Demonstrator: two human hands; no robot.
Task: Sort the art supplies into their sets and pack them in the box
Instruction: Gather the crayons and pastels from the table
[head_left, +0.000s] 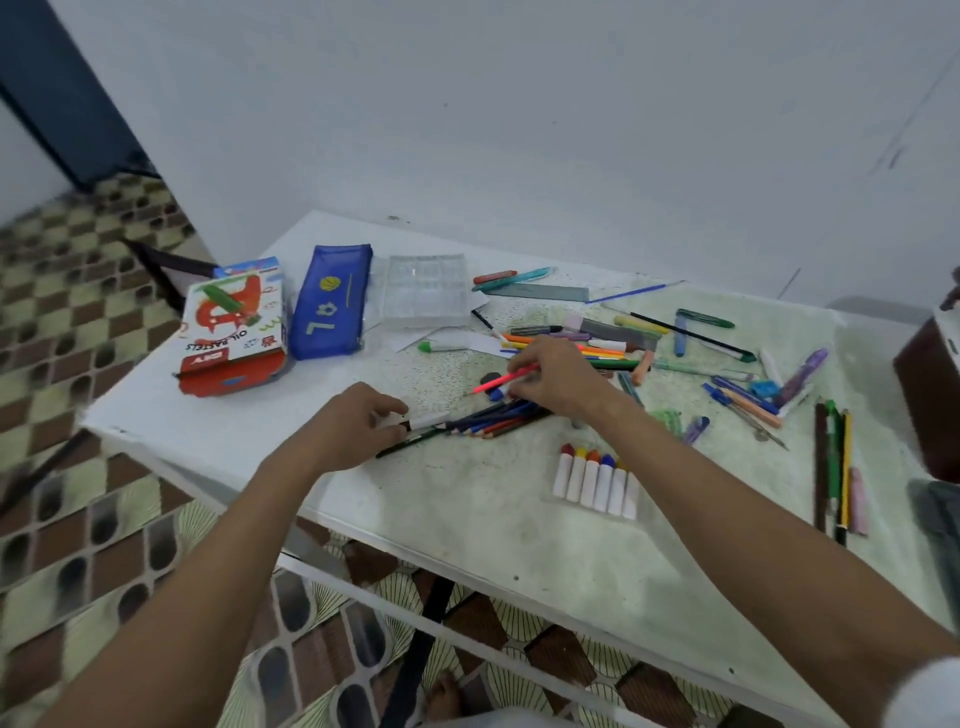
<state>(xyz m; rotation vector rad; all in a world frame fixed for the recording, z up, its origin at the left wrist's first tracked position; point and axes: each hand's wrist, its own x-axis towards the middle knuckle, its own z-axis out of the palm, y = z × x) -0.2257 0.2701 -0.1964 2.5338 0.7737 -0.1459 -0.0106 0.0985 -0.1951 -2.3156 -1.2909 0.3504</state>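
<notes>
Nearest, at about 5 o'clock from the hands, a row of white-wrapped crayons (596, 480) lies side by side on the desk (467, 519), coloured tips pointing to 12 o'clock; well off at 3 o'clock, near the desk's right edge, a few long pencils (834, 467) lie parallel, long axes running 12 to 6.

The left hand (358, 426) has its fingers curled and pinches the near end of a white-barrelled marker (428, 420), whose long axis runs from 8 o'clock to 2 o'clock; just beside it, at the hand's 3 o'clock, a bundle of coloured pencils (498, 418) lies flat on the desk, points toward 8 o'clock, blunt ends hidden under the right hand (550, 376); that hand rests over the bundle with fingers curled round a pink pencil (501, 378), tip slanting down to 8 o'clock.

Beyond the right hand, at its 12 to 2 o'clock, loose pens and markers (582, 343) lie crossed in a heap; too tangled to tell each one apart.

Farther, at 11 o'clock from the left hand, a blue pencil case (330, 304) lies with its long axis nearly 12 to 6; touching its left side, an oil pastels box (234, 327), open at the near end; at the case's right, a clear plastic tray (426, 296).
</notes>
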